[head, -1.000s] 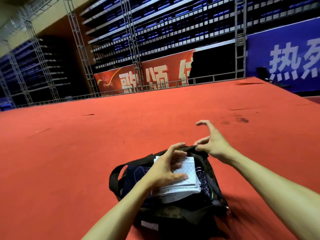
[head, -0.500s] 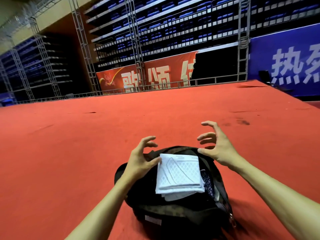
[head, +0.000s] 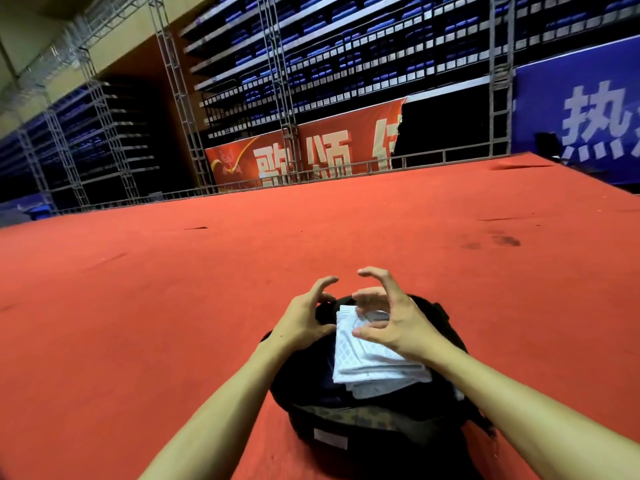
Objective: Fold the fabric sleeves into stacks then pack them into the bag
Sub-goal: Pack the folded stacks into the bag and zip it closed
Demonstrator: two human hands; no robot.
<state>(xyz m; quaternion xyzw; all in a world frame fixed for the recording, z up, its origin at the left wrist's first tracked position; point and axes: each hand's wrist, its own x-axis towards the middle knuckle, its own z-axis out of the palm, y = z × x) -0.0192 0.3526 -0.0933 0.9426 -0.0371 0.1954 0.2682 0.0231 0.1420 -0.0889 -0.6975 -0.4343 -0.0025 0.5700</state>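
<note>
A black bag point(head: 363, 422) stands on the red floor point(head: 166, 306) with its top open. A white stack point(head: 375, 363) of folded sleeves lies in the opening and rises a little above the rim. The right hand point(head: 398, 327) hovers over the far part of the stack, fingers point(head: 375, 272) bent and spread, pinching nothing. The left hand point(head: 301, 323) is at the bag's left rim, just beside the stack, fingers bent and apart. I cannot tell if it grips the rim.
</note>
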